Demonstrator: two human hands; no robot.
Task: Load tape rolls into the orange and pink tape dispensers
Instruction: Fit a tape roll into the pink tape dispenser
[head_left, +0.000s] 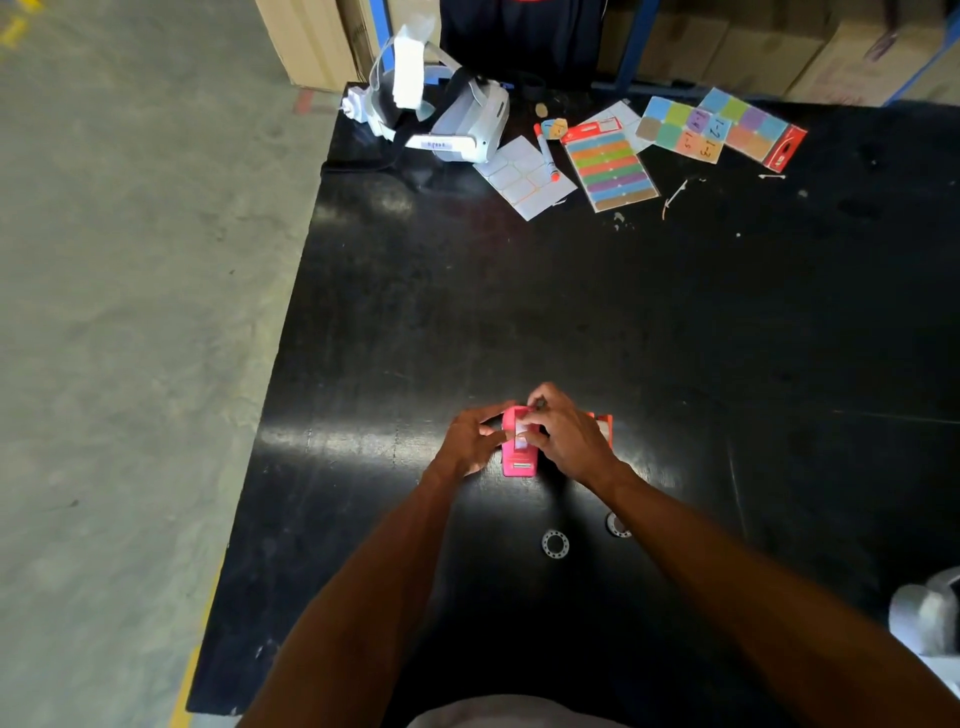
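Observation:
A pink tape dispenser (517, 457) stands on the black table (467, 291), its cutter end towards me. My left hand (470, 441) grips its left side. My right hand (563, 434) is closed over its top and right side, fingertips pinched at the upper edge, where a pale strip shows in the dispenser's slot. The orange tape dispenser (603, 426) peeks out behind my right hand, mostly hidden. Two small clear ring-shaped pieces, one (555, 544) near my right forearm and another (617, 525) partly under it, lie on the table nearer to me.
At the table's far edge lie a white headset (457, 119), a red marker (546, 153), white label sheets (524, 176) and coloured sticker sheets (613, 166). Cardboard boxes stand behind. The table's left edge drops to grey floor (130, 312). A grey object (924, 613) sits at the right.

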